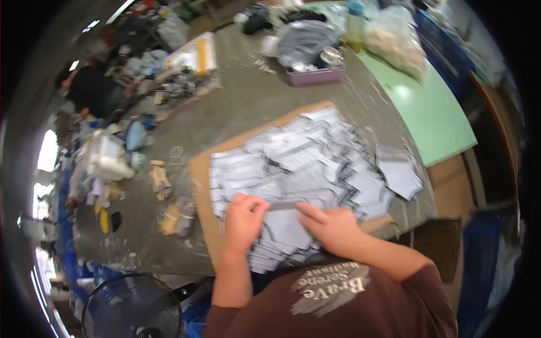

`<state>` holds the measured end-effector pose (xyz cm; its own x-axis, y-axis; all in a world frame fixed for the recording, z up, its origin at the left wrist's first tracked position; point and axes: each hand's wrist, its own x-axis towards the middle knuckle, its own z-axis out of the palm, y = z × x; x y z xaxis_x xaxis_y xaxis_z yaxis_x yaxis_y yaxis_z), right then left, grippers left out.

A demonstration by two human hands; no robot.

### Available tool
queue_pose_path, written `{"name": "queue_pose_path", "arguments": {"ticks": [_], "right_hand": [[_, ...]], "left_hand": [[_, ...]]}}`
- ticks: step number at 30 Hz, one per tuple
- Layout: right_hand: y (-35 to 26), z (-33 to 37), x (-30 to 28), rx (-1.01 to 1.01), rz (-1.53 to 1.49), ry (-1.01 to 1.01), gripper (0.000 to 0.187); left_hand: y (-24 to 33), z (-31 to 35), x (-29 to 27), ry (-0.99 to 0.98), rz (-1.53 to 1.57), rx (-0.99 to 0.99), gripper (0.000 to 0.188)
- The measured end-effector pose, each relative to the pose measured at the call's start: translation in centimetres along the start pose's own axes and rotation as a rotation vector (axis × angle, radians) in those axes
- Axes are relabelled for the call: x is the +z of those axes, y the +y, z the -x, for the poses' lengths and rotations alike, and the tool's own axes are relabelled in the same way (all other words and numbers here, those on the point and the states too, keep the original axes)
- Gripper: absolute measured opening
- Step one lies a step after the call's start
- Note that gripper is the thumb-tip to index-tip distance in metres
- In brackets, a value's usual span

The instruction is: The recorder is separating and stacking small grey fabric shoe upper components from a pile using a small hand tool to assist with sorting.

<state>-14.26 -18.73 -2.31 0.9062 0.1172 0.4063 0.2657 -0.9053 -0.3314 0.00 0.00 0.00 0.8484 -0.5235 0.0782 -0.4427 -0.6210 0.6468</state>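
Pieces (304, 152) of pale, dark-edged material take up the middle of the table (242, 84), overlapping in rows across a brown board (202, 194), and right at their near side both hands are at work on a dark grey strip (284, 205)! The left hand (244, 218) has thumb and fingertips drawn together at the strip's left end, pinching it; the right hand (332, 226) reaches its fingers to the other end, touching there, though blur hides whether they grip, so I cannot tell. Whether the strip is loose or the edge of the piece under it, I cannot tell either. Over to the right, a separate stack (400, 174) sits just beside the main spread. Up at the far side, look at the purple tray (317, 78): a round metal-topped jar (331, 57) stands in it, with something white (304, 67) at its left, and a bulging grey plastic bag (307, 42) rises right behind. Next along comes a bottle (354, 34), blue at the top, yellowish liquid low inside, and then a clear bag (396, 40) plump with beige contents, resting by the green board (431, 115). Down at lower left, a black fan (132, 307) stands beside the table.
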Motion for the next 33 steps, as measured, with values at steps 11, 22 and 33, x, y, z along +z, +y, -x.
{"name": "queue_pose_path", "arguments": {"ticks": [11, 22, 33], "right_hand": [[-0.3, -3.6, 0.3, 0.100, -0.059, 0.171, 0.019], [0.4, -4.0, 0.4, -0.052, -0.152, 0.208, 0.025], [1.8, -1.4, -1.0, 0.370, -0.796, 0.328, 0.017]], "left_hand": [[1.0, 2.6, -0.4, 0.114, 0.433, 0.200, 0.010], [0.1, 1.8, -0.1, 0.086, 0.735, -0.124, 0.015], [1.5, 1.6, -0.8, -0.016, 0.474, -0.243, 0.014]]}}
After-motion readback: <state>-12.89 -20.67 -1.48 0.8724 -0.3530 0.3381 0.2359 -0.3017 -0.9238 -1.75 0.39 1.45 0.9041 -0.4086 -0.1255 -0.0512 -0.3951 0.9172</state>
